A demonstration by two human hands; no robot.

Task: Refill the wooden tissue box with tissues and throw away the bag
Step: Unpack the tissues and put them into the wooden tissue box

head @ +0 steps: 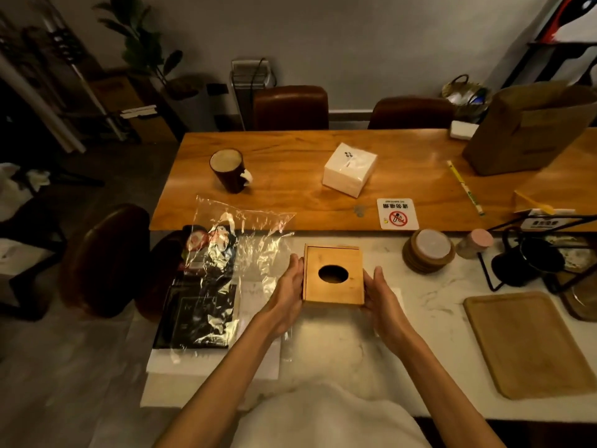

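Note:
The wooden tissue box (332, 289), square with a dark oval hole in its top, sits on the white marble counter (429, 305) in front of me. My left hand (287, 286) presses its left side and my right hand (382, 295) its right side, so both hold it. No tissue shows through the hole. A wrapped white pack of tissues (350, 169) stands farther back on the wooden table (290, 189). A clear plastic bag (239, 244) lies crumpled and flat to the left of the box, partly over a black booklet (197, 312).
A dark mug (227, 169) stands at the table's left. A no-smoking card (397, 214), stacked wooden coasters (428, 252), a black kettle (529, 260) and a wooden tray (526, 344) lie to the right. A brown paper bag (529, 130) stands far right. Chairs (290, 106) line the far side.

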